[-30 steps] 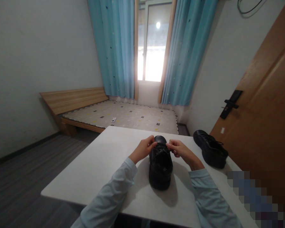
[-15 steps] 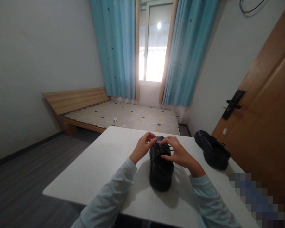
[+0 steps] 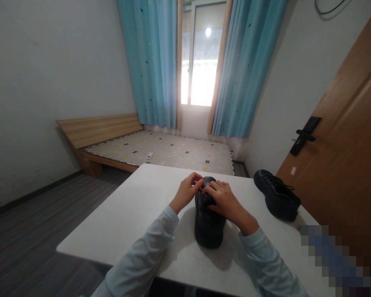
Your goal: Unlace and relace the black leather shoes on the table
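Two bare hands are seen from above, meeting over the laces of a black leather lace-up shoe. The left hand is curled at the shoe's left side, its fingertips pinched together at the lacing near the toe. The right hand is laid across the top of the shoe, fingers bent and pressed onto the lace area; what is pinched beneath them cannot be made out. Both forearms are covered by pale blue sleeves.

The shoe is stood upright in the middle of a white rectangular table, its toe pointed away from the viewer. A second black lace-up shoe is placed well apart near the table's right edge, untouched.

Beyond the table, a low wooden bed with a patterned mattress is set against the left wall, with a small white object lying on it. Bright blue curtains are drawn aside from a sunlit window. A brown wooden door with a black handle is seen at the right.
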A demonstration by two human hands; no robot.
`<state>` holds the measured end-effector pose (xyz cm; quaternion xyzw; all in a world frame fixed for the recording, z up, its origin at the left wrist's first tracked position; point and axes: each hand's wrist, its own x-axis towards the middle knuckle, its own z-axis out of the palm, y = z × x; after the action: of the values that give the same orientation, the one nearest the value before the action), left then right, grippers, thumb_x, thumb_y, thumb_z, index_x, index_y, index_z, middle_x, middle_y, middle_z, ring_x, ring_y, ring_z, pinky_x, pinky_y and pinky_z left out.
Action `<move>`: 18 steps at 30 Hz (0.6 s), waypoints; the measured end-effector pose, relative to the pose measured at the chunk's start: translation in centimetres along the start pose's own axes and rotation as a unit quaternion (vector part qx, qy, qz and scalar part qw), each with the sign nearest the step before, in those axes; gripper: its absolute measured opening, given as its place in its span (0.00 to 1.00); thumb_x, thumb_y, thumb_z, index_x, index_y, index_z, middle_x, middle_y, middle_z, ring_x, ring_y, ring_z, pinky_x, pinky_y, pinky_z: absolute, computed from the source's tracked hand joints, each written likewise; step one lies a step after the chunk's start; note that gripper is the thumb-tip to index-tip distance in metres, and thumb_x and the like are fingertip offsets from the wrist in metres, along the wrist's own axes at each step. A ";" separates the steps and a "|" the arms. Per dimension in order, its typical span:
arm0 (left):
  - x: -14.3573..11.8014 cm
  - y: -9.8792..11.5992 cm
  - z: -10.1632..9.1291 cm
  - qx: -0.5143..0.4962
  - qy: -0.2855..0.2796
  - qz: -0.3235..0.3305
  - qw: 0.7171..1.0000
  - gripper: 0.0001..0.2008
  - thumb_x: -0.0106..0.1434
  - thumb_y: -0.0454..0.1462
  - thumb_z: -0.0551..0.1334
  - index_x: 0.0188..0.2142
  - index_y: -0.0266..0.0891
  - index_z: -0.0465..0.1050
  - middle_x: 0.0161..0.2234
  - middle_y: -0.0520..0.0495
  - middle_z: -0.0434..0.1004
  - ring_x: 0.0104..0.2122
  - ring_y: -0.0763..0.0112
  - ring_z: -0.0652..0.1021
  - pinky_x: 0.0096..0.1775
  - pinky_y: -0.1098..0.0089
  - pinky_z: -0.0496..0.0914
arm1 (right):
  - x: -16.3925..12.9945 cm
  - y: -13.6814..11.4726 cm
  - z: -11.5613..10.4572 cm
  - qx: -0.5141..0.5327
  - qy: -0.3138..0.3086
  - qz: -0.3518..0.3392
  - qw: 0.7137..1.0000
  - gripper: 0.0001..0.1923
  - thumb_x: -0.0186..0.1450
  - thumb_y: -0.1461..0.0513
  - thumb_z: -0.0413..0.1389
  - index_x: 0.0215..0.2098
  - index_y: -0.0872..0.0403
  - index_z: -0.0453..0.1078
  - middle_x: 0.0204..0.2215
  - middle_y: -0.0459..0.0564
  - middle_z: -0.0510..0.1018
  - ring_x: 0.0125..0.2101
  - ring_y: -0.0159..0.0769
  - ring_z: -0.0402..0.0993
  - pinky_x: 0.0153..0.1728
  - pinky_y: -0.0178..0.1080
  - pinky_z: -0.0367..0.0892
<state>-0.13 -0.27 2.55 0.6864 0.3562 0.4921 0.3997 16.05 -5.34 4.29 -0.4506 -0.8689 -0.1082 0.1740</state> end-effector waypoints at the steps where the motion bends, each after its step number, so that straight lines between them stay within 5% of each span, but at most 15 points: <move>1: 0.0 0.0 0.0 0.002 0.000 0.000 1.000 0.09 0.59 0.41 0.58 0.32 0.36 0.67 0.29 0.50 0.72 0.28 0.74 0.73 0.29 0.73 0.70 | 0.0 0.0 0.0 -0.004 -0.005 0.001 1.000 0.21 0.51 0.64 0.65 0.42 0.50 0.67 0.39 0.51 0.71 0.42 0.46 0.64 0.43 0.47 0.56; 18: 0.0 -0.3 0.1 0.022 -0.002 0.002 1.000 0.10 0.59 0.43 0.58 0.32 0.36 0.68 0.29 0.49 0.73 0.28 0.73 0.74 0.31 0.72 0.70 | -0.3 -0.1 -0.7 0.016 -0.028 -0.005 0.999 0.13 0.57 0.68 0.59 0.39 0.49 0.69 0.37 0.50 0.70 0.40 0.42 0.63 0.41 0.43 0.58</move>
<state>-0.08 -0.13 2.25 0.6968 0.3646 0.4833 0.3845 16.27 -5.81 4.83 -0.4467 -0.8771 -0.0821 0.1565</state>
